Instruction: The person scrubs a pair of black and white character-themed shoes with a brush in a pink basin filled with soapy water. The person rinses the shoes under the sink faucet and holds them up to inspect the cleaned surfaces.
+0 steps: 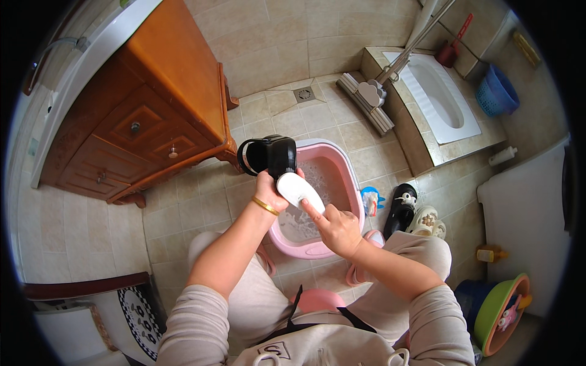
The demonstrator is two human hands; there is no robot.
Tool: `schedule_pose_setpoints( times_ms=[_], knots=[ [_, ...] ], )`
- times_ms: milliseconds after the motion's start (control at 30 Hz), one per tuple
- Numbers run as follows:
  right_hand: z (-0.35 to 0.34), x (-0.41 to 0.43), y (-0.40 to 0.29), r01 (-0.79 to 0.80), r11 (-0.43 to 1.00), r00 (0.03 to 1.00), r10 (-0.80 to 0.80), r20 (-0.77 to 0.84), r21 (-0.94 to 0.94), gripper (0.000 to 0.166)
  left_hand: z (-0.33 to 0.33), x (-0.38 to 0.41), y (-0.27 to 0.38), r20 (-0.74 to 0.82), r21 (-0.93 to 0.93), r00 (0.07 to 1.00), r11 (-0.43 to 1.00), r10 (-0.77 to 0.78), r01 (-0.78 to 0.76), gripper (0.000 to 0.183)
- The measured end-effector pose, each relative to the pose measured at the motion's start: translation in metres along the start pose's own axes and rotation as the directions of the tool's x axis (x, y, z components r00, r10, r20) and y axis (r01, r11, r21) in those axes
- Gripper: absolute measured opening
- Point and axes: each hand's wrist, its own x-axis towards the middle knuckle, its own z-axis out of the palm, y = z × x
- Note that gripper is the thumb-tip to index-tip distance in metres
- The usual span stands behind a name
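Note:
My left hand point(273, 190) holds a black clog with a heel strap point(281, 153) above the left rim of a pink basin point(355, 183). In my right hand point(336, 224) is a white scrubbing brush point(297, 190), its smooth back facing up and my index finger lying along it. The far end of the brush meets the lower part of the shoe; its bristles are hidden. Soapy, cloudy water point(297, 224) with foam fills part of the basin beneath both hands.
Right of the basin lie a blue soap holder point(371, 201), another black clog point(400, 210) and cream clogs point(425, 219). A wooden cabinet point(178, 91) stands at left. Beyond are a floor drain point(304, 94), a mop point(366, 103) and a raised squat toilet point(435, 96). Nested basins point(494, 315) sit lower right.

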Motion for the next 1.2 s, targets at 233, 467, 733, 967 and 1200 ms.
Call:
schedule_pose_setpoints(
  times_ms=[233,467,733,967,1200],
  knots=[
    [-0.007,0.011,0.014,0.027,1.000,0.999,-0.026,-0.043,0.011,0.064,0.007,-0.008,0.006,0.022,0.123,0.998,0.990,0.067,-0.069,0.032],
    [-0.019,0.042,0.033,-0.158,0.979,0.969,0.178,-0.169,0.128,0.058,0.023,-0.031,-0.008,0.087,0.037,0.975,0.979,-0.203,0.200,0.033],
    [-0.003,0.055,0.037,-0.203,0.581,0.908,0.414,-0.071,0.788,0.057,0.030,-0.046,-0.016,0.115,0.046,0.954,0.961,-0.277,0.273,0.034],
    [-0.027,0.064,0.001,-0.450,-0.064,0.752,0.510,0.417,0.891,0.078,0.031,-0.053,-0.028,0.116,0.225,0.977,0.963,-0.179,0.150,0.037],
    [-0.016,0.070,0.005,-0.439,-0.023,0.745,0.548,0.379,0.898,0.080,0.025,-0.046,-0.036,0.126,0.291,0.988,0.955,-0.093,0.053,0.036]
  ],
)
